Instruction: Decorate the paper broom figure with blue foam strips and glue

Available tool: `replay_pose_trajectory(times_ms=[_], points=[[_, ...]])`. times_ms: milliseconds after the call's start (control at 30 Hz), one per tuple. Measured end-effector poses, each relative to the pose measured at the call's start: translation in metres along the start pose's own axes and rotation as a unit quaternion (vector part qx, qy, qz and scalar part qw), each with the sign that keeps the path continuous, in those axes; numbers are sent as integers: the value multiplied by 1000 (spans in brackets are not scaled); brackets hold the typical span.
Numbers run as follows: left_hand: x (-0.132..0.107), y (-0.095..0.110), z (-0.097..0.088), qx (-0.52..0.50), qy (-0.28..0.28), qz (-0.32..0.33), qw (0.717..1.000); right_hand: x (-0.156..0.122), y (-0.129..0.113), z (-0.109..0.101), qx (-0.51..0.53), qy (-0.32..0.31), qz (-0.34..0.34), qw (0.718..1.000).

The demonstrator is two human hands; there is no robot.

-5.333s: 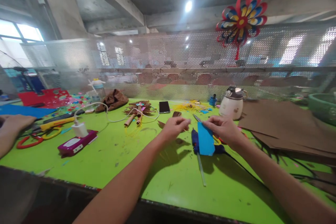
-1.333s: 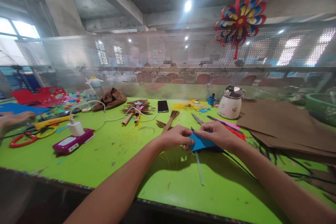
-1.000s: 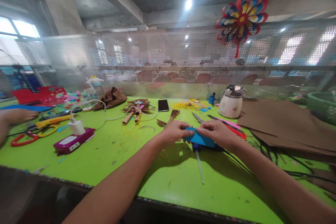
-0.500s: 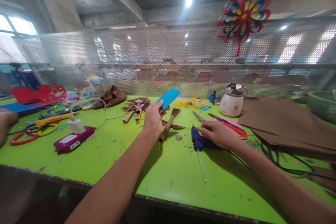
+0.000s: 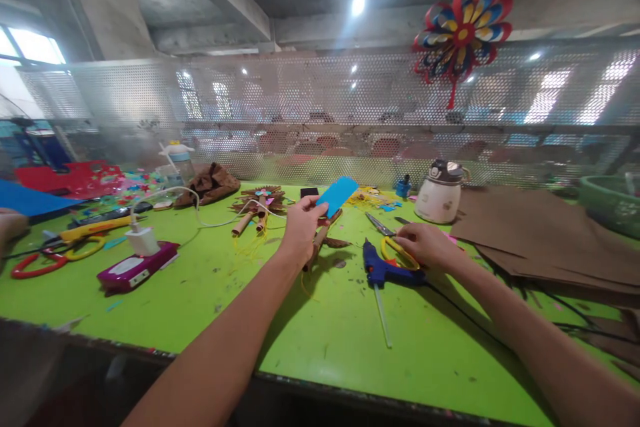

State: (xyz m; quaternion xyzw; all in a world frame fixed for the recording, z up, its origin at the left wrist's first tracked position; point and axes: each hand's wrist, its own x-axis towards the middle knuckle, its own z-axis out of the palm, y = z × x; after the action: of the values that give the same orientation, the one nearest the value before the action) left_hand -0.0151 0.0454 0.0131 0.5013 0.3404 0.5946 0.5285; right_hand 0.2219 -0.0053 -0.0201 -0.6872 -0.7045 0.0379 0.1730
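Note:
A piece of blue paper (image 5: pixel 340 195) is pinched between the thumb and fingers of my left hand (image 5: pixel 301 230), held above the table. Under it lies a rolled brown paper tube (image 5: pixel 316 250) with a brown leaf-like piece (image 5: pixel 337 243) across it. My right hand (image 5: pixel 427 245) has its fingers closed on the scissors (image 5: pixel 400 255), whose yellow handle loop and metal blades show. Just in front of that hand rests a blue glue gun (image 5: pixel 381 267) with a clear glue stick (image 5: pixel 383 317) under its nozzle end.
A white bottle (image 5: pixel 440 192) and brown paper sheets (image 5: pixel 530 233) lie right. At left are a purple power strip (image 5: pixel 137 267), red-and-yellow scissors (image 5: pixel 37 263) and another person's hand (image 5: pixel 11 223). A perforated screen (image 5: pixel 300 100) runs along the back. Cords cross the table.
My right hand has moved from beside the glue gun onto the scissors, raising their yellow handle. My left hand has shifted slightly right with the blue paper.

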Motion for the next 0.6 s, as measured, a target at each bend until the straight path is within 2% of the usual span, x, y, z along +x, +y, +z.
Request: replay_pose_trajectory(times_ms=[167,233,467,600], points=[[-3,-11,3,14,-76,-40,996,7,22,-1,-29,-20,56,998],[-2,-16,1,18,-90,-46,995,9,27,1,-33,-37,63,997],[6,-27,-5,12,-66,-54,996,7,22,11,-7,-62,44,997],[5,-29,-3,-14,-81,-67,994,10,19,18,8,-73,60,995]])
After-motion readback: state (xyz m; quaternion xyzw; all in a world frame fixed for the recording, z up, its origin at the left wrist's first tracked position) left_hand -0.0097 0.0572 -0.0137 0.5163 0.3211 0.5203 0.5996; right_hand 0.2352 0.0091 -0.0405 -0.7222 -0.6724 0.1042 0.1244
